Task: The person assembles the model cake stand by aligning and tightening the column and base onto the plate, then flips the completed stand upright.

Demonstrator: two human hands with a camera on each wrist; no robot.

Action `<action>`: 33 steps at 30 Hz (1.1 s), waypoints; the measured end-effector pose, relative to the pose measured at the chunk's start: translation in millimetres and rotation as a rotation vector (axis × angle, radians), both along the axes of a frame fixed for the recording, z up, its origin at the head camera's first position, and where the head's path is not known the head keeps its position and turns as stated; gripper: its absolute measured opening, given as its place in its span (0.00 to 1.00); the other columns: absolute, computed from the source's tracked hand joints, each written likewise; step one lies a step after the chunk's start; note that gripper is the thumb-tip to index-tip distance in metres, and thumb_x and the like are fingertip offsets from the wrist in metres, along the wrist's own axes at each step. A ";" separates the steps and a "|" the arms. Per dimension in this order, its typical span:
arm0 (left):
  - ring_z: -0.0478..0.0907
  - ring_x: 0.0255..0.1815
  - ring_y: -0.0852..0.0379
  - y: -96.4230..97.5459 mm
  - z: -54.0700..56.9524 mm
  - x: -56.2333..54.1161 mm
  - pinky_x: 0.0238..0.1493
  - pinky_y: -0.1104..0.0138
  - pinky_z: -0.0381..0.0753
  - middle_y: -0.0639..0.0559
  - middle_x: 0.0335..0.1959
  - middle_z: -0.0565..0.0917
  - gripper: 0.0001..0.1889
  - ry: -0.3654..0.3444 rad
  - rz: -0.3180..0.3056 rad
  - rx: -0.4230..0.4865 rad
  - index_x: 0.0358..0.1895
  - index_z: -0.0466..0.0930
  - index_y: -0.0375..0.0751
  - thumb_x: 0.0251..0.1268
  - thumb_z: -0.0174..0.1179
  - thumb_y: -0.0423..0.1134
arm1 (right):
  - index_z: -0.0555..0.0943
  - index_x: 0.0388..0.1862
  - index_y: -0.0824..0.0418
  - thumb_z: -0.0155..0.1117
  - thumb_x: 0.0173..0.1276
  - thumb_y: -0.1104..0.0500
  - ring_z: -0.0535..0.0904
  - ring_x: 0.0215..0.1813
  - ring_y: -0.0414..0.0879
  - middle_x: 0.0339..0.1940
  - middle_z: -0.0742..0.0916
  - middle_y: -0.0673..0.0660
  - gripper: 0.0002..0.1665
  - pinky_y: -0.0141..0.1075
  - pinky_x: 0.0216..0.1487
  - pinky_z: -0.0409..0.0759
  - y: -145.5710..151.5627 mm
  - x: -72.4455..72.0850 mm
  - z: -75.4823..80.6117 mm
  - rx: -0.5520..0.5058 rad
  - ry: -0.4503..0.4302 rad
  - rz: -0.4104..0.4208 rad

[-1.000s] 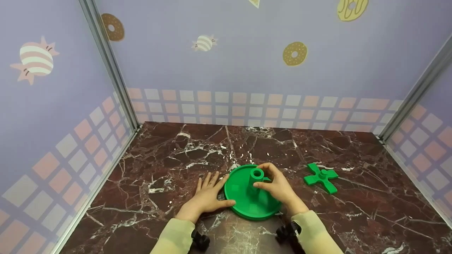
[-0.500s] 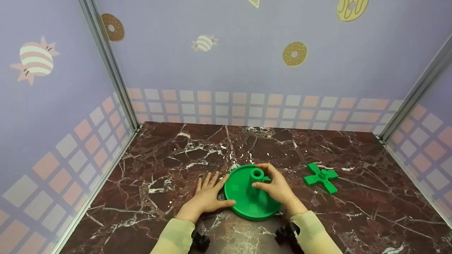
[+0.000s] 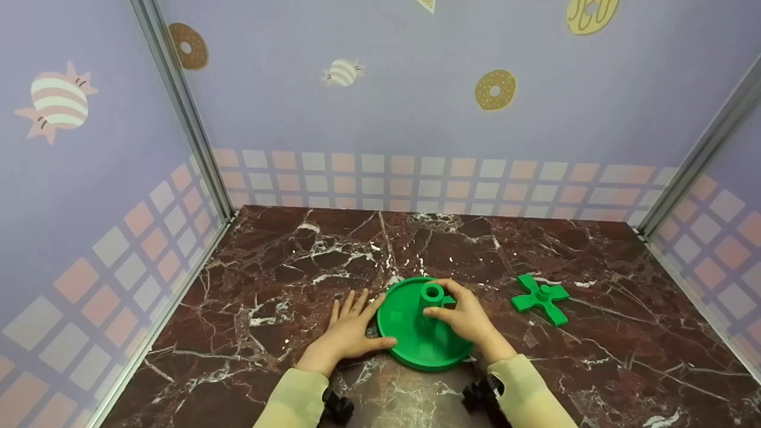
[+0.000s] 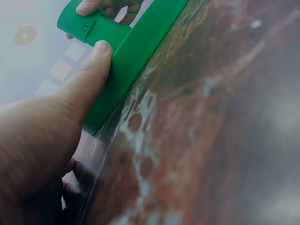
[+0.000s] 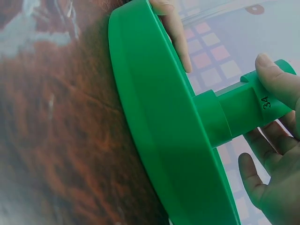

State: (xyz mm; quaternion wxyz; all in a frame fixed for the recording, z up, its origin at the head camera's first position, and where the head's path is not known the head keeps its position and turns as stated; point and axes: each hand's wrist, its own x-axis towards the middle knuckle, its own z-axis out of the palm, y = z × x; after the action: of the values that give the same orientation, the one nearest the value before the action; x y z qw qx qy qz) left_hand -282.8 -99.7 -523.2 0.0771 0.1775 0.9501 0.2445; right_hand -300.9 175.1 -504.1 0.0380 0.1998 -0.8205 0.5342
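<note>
A round green dish (image 3: 405, 333) with a raised rim lies flat on the marbled table. From it rises a hollow green tube (image 3: 425, 307), which carries the marks 33 in the left wrist view and 34 in the right wrist view. My right hand (image 3: 468, 316) pinches the tube near its top, thumb on the near side and fingers behind. With fingers spread straight, my left hand (image 3: 348, 334) rests beside the dish, its thumb and forefinger touching the rim. Where the tube meets the dish is partly visible in the right wrist view, as a wider collar (image 5: 213, 117).
A green cross-shaped piece (image 3: 540, 299) with a short peg at its centre lies on the table right of the dish. Patterned panels (image 3: 368, 119) wall in the table (image 3: 285, 244) at the back and both sides, with metal posts (image 3: 190, 119) in the corners.
Almost nothing moves. The right hand's fingers shift very slightly on the tube; the left hand, the dish and the cross-shaped piece stay in place.
</note>
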 end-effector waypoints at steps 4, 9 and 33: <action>0.37 0.87 0.33 0.5 0.0 0.0 0.82 0.34 0.34 0.38 0.86 0.48 0.54 0.000 0.002 -0.004 0.85 0.51 0.56 0.60 0.62 0.74 | 0.81 0.61 0.61 0.78 0.63 0.59 0.82 0.57 0.53 0.54 0.87 0.61 0.28 0.54 0.59 0.82 -0.1 0.0 -0.6 0.015 0.012 -0.016; 0.37 0.87 0.32 1.2 0.1 -0.5 0.82 0.33 0.35 0.38 0.86 0.48 0.54 0.012 0.004 -0.012 0.84 0.51 0.56 0.60 0.62 0.74 | 0.82 0.60 0.61 0.79 0.62 0.59 0.82 0.57 0.55 0.54 0.87 0.61 0.28 0.56 0.60 0.80 -0.8 -0.1 0.1 0.023 0.028 -0.032; 0.38 0.86 0.31 1.4 1.7 1.6 0.82 0.32 0.35 0.37 0.85 0.49 0.53 0.017 0.006 0.002 0.84 0.53 0.54 0.60 0.63 0.73 | 0.82 0.58 0.62 0.79 0.60 0.59 0.83 0.56 0.55 0.52 0.88 0.61 0.27 0.56 0.58 0.82 -2.6 0.8 1.5 0.040 0.032 -0.055</action>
State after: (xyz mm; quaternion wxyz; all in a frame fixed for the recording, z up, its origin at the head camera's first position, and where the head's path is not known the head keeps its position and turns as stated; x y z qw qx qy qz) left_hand -281.2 -98.3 -521.5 0.0679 0.1771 0.9510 0.2443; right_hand -300.1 172.5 -502.6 0.0617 0.1865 -0.8355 0.5131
